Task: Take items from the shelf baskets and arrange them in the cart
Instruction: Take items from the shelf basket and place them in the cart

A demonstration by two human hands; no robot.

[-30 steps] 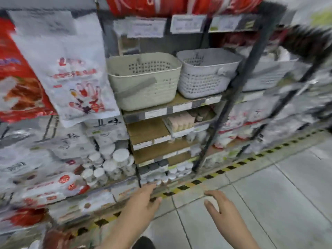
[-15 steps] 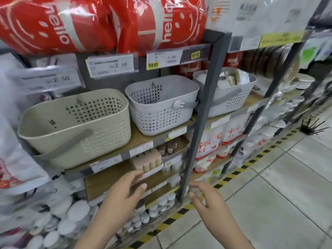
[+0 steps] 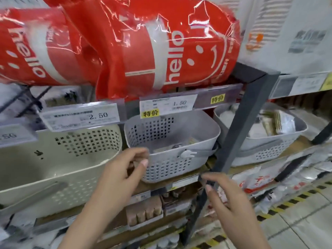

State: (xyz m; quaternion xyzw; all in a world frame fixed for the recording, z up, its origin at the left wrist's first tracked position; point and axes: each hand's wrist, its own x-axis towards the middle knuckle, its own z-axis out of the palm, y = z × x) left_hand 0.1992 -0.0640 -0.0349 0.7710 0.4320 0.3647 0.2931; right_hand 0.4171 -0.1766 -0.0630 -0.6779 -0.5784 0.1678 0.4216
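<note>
Our empty, loosely open hands, left hand (image 3: 124, 169) and right hand (image 3: 228, 200), have risen toward the grey basket (image 3: 172, 141) at centre frame, where a careless reach could tip it off the shelf (image 3: 181, 178).

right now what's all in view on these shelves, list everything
beige basket: one, cream, middle shelf, left
grey basket: one, light grey, middle shelf centre, flat packets inside
third basket: one, light grey, right of the upright post, holds wrapped packets
hello packs: two, red, top shelf
price tags: several, white with yellow stickers, shelf edge
floor tape: yellow-black stripe, lower right
left hand: open, fingertips by the grey basket's front left corner
right hand: open, below the post, holding nothing
</note>
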